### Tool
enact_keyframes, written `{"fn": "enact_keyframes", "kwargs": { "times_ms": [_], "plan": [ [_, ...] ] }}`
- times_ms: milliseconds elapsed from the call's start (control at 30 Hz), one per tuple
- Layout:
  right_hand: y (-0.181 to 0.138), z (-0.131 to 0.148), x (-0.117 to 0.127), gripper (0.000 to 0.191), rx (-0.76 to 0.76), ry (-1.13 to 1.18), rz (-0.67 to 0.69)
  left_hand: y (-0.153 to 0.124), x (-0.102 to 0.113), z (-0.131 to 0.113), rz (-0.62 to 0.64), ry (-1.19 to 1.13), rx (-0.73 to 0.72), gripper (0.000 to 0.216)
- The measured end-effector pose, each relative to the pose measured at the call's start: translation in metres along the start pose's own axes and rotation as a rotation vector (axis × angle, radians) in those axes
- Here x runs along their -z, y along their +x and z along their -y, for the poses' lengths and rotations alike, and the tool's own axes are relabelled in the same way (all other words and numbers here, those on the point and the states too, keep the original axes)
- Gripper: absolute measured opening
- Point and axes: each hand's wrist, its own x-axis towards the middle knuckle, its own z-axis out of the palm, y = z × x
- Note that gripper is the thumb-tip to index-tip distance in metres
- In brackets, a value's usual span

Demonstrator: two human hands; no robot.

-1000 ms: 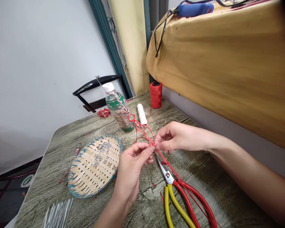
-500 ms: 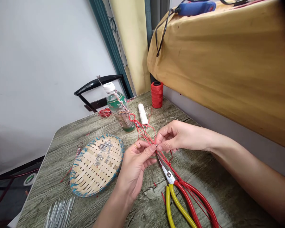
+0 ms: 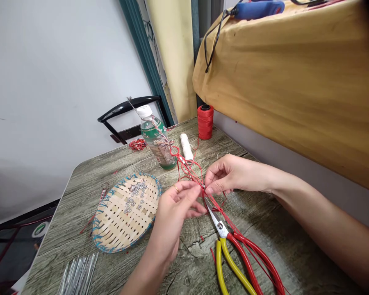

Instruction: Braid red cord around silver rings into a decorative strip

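My left hand (image 3: 175, 213) and my right hand (image 3: 230, 174) meet over the table, each pinching thin red cords (image 3: 189, 168) at one spot. The cords run up to a plastic bottle (image 3: 156, 139), where they are tied around its neck, and trail down past my hands toward the near right. A ring sits on one finger of my left hand. Scissors (image 3: 230, 250) with one red and one yellow handle lie just below my hands, blades pointing at them.
A woven bamboo tray (image 3: 110, 229) holding several small metal nuts lies left of my hands. A red thread spool (image 3: 205, 122) and a white spool (image 3: 187, 146) stand behind. Metal rods (image 3: 76, 276) lie near left. A yellow covered ledge (image 3: 295, 82) overhangs the wooden table (image 3: 283, 229).
Both hands stay pinched on the red cords and have drifted slightly right and closer together; my left fingers have curled a little further round the cords.
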Motion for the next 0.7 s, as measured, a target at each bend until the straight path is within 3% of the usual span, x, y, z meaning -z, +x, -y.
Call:
{"fn": "enact_keyframes", "kwargs": {
  "times_ms": [100, 267, 700],
  "plan": [
    [0.0, -0.001, 0.005, 0.023, 0.003, -0.004, 0.028, -0.001, 0.005, -0.001, 0.047, 0.082, 0.045, 0.018],
    [0.002, -0.003, 0.01, 0.021, 0.003, 0.018, 0.002, 0.001, 0.02, -0.005, -0.033, 0.11, 0.008, 0.014],
    [0.021, -0.001, 0.018, 0.027, 0.081, 0.016, -0.302, 0.005, 0.052, -0.024, -0.241, 0.087, -0.121, 0.015]
  ]
}}
